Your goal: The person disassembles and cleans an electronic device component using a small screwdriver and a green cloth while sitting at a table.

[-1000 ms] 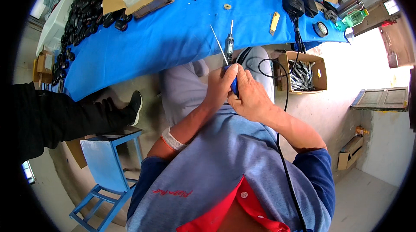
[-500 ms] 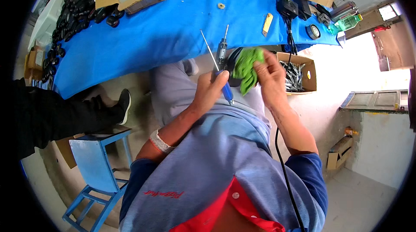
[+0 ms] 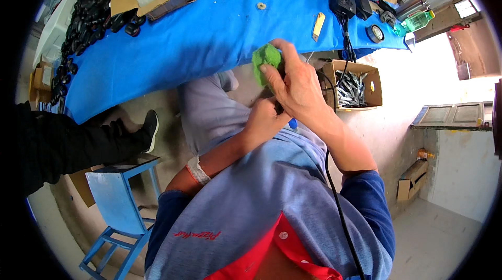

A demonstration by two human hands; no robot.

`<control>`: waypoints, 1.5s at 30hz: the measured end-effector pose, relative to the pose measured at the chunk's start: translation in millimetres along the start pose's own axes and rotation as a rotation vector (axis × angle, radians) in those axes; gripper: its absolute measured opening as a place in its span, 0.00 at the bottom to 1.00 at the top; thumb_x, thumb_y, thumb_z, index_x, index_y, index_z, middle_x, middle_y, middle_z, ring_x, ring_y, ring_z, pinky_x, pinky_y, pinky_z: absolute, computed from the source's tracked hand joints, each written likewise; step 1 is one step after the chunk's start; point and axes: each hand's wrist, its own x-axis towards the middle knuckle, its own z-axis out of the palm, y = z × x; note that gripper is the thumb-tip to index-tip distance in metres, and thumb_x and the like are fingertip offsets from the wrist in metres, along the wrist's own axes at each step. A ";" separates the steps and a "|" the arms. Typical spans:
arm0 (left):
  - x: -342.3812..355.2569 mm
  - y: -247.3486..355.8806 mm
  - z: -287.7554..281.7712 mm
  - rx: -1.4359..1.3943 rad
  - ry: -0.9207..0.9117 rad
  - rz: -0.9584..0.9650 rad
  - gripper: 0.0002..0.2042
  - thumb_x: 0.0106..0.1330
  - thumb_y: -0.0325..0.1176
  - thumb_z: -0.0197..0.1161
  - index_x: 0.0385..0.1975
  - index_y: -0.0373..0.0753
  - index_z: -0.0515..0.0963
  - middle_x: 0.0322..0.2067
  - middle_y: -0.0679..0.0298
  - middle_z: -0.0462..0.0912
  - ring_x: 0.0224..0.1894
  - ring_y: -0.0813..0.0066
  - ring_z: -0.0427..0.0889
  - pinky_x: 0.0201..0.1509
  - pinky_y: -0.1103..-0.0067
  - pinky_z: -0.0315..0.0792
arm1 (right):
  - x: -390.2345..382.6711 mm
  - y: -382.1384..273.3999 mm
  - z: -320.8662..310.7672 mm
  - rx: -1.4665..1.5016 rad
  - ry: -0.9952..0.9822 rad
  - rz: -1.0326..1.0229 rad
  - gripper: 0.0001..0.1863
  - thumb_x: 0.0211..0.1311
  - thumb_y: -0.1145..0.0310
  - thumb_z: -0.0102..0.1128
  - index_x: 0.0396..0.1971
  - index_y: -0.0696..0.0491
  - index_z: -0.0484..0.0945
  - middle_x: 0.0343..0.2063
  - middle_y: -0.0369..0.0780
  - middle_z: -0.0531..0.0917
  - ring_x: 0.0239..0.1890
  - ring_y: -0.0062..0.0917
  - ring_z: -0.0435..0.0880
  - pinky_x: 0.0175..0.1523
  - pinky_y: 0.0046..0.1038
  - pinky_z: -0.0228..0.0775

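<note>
My right hand [image 3: 297, 88] pinches a green cloth [image 3: 265, 59] above and slightly ahead of my left hand [image 3: 262, 120], just below the table's near edge. My left hand is closed round the blue handle of a screwdriver [image 3: 293, 122], whose lower end shows beneath my right hand. A thin metal tip pokes out behind my fingers; the rest of the tool, and whatever else my left hand grips, is hidden by my right hand. A black cable [image 3: 330, 175] runs down over my lap and shirt on the right.
The blue-covered table [image 3: 157, 55] bears black housings [image 3: 91, 13], metal parts, cartons, adapters [image 3: 342, 5] and a green bottle [image 3: 418, 20]. A box of metal pieces [image 3: 373, 86] is beneath it at right. Another person's dark-trousered leg [image 3: 83, 144] and a blue chair [image 3: 114, 201] are at left.
My right hand left the screwdriver, took hold of a green cloth, and moved it up and leftward over my left hand, covering much of the screwdriver and metal piece.
</note>
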 end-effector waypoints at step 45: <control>-9.1 -3.5 12.1 0.378 -0.326 -0.103 0.20 0.61 0.47 0.53 0.33 0.32 0.76 0.28 0.46 0.78 0.33 0.52 0.78 0.38 0.63 0.69 | 35.1 18.9 -3.4 -0.174 0.149 -0.295 0.06 0.58 0.67 0.57 0.29 0.54 0.75 0.18 0.44 0.76 0.20 0.39 0.78 0.25 0.35 0.69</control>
